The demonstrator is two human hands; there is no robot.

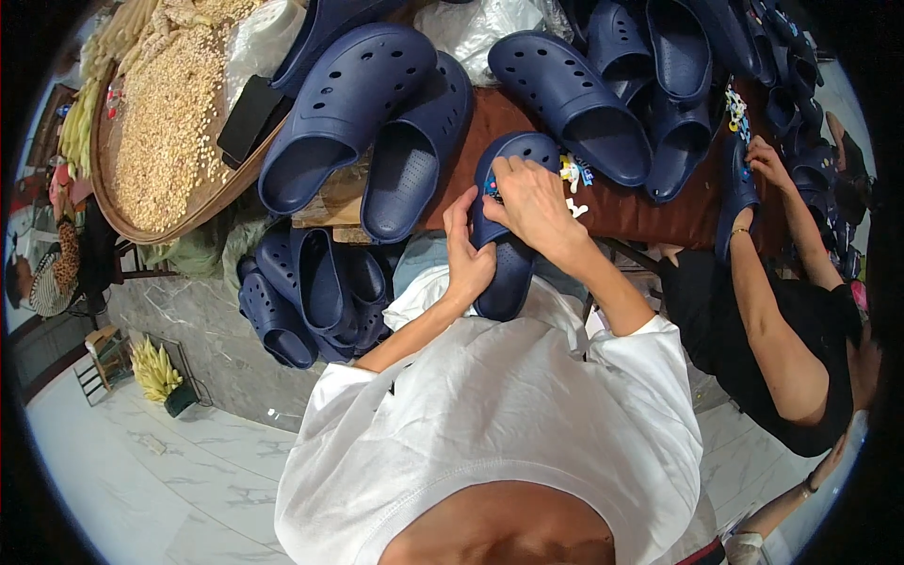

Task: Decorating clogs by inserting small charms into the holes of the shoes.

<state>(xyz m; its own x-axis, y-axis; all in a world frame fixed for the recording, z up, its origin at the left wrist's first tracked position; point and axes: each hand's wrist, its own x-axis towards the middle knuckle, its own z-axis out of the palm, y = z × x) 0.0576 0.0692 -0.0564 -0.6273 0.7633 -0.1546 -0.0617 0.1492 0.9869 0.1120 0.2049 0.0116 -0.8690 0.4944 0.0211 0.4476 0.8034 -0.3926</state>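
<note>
The table (659, 222) is covered with a brown-red sheet, and the room is floored with pale, veined tiles (226, 461). At the far left, cream grains (169, 132) are spread in a round tray (202, 218). A smooth navy clog (513, 268), pierced with round holes, is held at the near table edge. It is clamped by the left hand's (468, 259) fingers; the right hand's (539, 207) are bent together over its toe, but whether anything is pinched cannot be told.
</note>
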